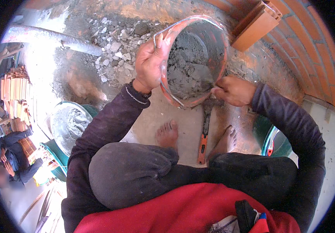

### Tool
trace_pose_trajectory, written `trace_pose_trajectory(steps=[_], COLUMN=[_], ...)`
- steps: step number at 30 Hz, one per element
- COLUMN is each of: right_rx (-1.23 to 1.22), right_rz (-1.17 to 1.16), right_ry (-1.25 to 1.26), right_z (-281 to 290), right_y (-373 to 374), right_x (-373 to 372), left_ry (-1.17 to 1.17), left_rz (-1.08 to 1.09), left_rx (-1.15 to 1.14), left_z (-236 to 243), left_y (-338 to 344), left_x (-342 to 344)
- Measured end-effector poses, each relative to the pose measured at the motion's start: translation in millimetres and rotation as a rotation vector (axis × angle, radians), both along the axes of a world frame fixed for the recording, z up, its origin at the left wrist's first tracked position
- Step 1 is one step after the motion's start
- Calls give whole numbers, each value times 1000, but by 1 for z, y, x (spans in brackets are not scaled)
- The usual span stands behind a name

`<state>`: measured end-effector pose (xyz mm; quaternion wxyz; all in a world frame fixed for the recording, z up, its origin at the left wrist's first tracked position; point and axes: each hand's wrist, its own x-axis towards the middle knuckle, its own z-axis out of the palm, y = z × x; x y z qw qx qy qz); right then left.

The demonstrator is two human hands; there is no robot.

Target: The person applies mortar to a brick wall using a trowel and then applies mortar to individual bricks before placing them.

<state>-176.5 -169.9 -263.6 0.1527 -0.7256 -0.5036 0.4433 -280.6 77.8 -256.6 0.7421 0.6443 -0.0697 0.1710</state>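
A tilted orange bucket (pixel 224 58), smeared with grey, has its mouth toward me. Wet grey mortar (pixel 190 72) lies inside it. My left hand (pixel 150 64) is closed round the bucket's left rim, thumb up along the edge. At the lower right of the rim my right hand (pixel 233 91) is curled shut, its fingertips just over the edge beside the mortar. What those fingers hold is hidden. Between my bare feet, on the floor, lies a hammer (pixel 203 139) with an orange and black handle, its head just below the bucket.
Broken rubble (pixel 115 50) covers the floor at far left. A hollow clay brick (pixel 256 26) stands by the brick wall (pixel 311 42) at right. A tub of grey mix (pixel 72 122) is at left; a green bucket (pixel 280 143) at right. Another person (pixel 14 157) is at far left.
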Motion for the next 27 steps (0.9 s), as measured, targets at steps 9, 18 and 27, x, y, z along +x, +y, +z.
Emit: trace_pose_trajectory(steps=[9,18,27], right_rx=[-183,103,-45], right_rz=[-413,-230,-469], right_ry=[504,-483,247], right_z=[4,3,58], right_y=[7,-9,14], right_x=[-32,-36,-20], left_ry=[16,-38,83], left_rz=[52,161,144], left_rx=[47,-122,-90], left_z=[-17,-11,-19], left_y=[12,20,22], left_x=[-2,-10,-10])
